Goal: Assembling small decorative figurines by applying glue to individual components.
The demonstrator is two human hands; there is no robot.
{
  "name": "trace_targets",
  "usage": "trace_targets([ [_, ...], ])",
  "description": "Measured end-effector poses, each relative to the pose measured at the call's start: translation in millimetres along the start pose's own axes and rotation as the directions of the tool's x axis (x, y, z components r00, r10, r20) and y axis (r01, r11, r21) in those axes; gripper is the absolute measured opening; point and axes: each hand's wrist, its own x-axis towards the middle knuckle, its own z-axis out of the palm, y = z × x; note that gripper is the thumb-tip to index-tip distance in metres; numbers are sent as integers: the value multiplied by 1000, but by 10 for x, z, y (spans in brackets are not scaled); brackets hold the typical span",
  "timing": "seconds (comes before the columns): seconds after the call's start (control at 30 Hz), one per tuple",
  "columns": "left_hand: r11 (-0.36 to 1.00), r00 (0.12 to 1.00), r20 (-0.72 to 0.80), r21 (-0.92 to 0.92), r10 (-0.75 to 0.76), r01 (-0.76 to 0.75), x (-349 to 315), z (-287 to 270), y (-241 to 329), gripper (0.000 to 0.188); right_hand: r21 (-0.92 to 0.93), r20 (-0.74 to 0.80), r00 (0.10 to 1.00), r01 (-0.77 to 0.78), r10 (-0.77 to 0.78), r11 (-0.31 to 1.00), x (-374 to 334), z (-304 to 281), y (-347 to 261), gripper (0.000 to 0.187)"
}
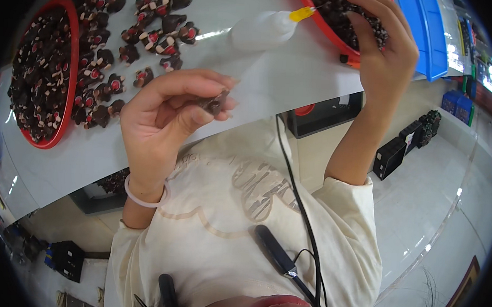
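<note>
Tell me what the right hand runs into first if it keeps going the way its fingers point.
The right hand already has its fingers in the heap of small dark parts in the red bowl, so it would probably meet those first; depth is unclear.

A small dark piece point(214, 103), pinched above the white table's edge; more fill the red bowl point(325, 25).

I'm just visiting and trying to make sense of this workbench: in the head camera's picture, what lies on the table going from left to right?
Red tray of small dark parts → loose dark pieces laid out in rows → white squeeze bottle with a yellow tip → second red tray of dark parts, with the right hand in it → blue bin.
</note>
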Motion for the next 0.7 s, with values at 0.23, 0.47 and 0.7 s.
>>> trace_targets([
  [0.23, 999, 1000, 4, 32, 9, -9, 1, 12, 6, 22, -719, 100, 945, -147, 310, 679, 151, -165, -169, 21],
  [0.47, 1000, 1000, 5, -11, -14, 14, -10, -13, 21, 20, -597, -11, 997, -68, 77, 800, -37, -378, 82, 13],
  [0.7, 1000, 999, 29, -13, 25, -25, 27, -57, -16, 20, 205, 191, 944, -307, 270, 929, -402, -62, -445, 21],
])
